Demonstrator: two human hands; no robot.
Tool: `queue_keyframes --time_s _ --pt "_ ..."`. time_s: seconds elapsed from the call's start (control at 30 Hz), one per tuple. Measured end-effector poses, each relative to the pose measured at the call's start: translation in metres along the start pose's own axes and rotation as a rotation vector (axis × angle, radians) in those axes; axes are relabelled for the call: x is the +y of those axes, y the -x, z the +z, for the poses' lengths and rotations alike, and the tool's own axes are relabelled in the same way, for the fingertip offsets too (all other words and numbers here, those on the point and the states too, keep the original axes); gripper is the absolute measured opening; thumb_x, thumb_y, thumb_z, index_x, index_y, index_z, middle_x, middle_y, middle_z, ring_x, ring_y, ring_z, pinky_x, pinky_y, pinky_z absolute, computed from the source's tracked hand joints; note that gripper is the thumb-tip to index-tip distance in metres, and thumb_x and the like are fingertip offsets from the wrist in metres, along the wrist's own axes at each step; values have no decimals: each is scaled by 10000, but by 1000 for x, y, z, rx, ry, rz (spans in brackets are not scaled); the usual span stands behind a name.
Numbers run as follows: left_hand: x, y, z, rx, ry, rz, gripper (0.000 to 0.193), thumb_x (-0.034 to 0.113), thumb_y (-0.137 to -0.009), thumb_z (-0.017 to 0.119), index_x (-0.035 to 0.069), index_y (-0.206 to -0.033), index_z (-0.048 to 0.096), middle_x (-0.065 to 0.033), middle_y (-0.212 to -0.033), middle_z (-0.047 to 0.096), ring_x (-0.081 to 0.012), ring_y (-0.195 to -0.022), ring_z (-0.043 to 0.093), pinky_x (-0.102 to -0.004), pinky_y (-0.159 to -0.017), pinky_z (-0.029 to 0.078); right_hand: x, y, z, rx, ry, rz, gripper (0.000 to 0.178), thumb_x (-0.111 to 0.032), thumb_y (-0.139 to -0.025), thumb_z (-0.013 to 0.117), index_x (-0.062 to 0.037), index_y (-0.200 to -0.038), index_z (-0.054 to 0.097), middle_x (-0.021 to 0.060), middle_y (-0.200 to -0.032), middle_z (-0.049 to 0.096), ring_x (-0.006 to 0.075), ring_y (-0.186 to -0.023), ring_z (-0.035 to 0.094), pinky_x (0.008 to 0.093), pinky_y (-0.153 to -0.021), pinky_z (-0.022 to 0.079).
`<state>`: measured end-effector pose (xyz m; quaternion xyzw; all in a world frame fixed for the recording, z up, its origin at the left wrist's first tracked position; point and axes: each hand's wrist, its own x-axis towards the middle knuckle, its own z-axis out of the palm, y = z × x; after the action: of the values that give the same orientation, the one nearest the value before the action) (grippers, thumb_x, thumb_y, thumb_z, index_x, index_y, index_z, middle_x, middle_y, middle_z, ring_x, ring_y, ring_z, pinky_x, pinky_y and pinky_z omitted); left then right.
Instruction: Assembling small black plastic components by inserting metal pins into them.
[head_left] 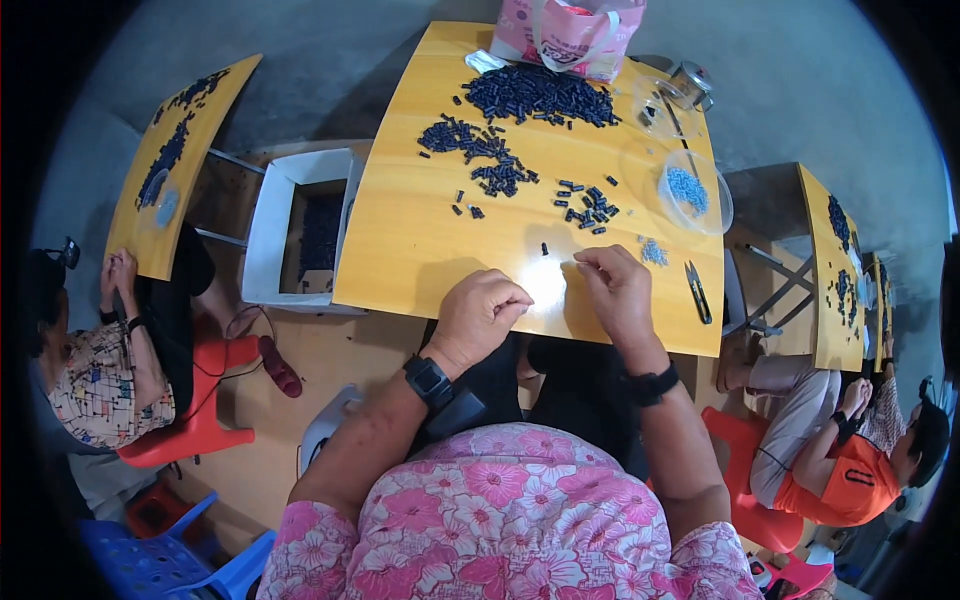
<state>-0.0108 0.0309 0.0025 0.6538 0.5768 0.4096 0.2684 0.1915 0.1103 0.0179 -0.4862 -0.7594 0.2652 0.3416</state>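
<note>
My left hand (480, 315) is closed above the front edge of the yellow table (400, 265), thumb and curled fingers pressed together. Whatever it may hold is hidden. To its right, my right hand (617, 290) makes a pinch over the tabletop; anything at its fingertips is too small to name. One small black cylindrical piece (545, 249) lies between and just beyond my hands. A loose group of black pieces (592, 207) lies past my right hand. Beside that hand sits a little heap of small silvery parts (653, 250), with black thread snips (698, 292) farther right.
Larger heaps of black pieces (540, 95) cover the table's far part. A clear plastic bowl (690, 205) holds silvery parts; a metal cup (692, 85) and pink bag (570, 38) stand behind. A white box (268, 230) is left of the table. Other people sit at side tables.
</note>
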Motion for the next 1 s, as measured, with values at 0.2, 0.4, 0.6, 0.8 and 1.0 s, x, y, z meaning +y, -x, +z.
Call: queue_keyframes --time_s 0.2,0.4,0.6,0.8,1.0 --pt "-3 0 -4 -7 34 17 72 119 -801 671 58 -782 703 -112 -783 647 -307 -773 631 -387 -688 507 9 -17 18 48 191 136 73 -84 -774 669 -62 -838 698 153 -806 650 352 -737 635 414 -686 521" --pt "-6 -2 -4 11 83 80 30 94 -793 693 65 -784 688 -109 -772 642 -310 -757 625 -392 -673 505 38 -27 17 181 83 301 154 -37 -748 676 -58 -899 695 109 -779 632 253 -691 626 346 -677 520" --pt "-8 -3 -5 -1 84 80 32 72 -780 713 81 -791 685 -96 -779 645 -304 -759 628 -381 -673 508 47 -26 9 175 -53 283 229 18 -744 689 -51 -962 704 65 -757 595 182 -687 614 292 -655 509" --pt "-8 -1 -4 4 78 85 27 82 -783 708 79 -787 681 -98 -784 643 -309 -761 625 -388 -676 504 44 -27 1 76 144 144 206 -1 -768 694 -91 -951 724 82 -804 607 219 -719 625 325 -663 506" --pt "-4 -1 -2 14 61 76 48 98 -792 691 61 -768 674 -107 -771 637 -308 -762 621 -390 -672 498 35 -22 0 54 259 21 143 -43 -784 670 -97 -914 694 120 -834 625 315 -749 620 376 -691 509"
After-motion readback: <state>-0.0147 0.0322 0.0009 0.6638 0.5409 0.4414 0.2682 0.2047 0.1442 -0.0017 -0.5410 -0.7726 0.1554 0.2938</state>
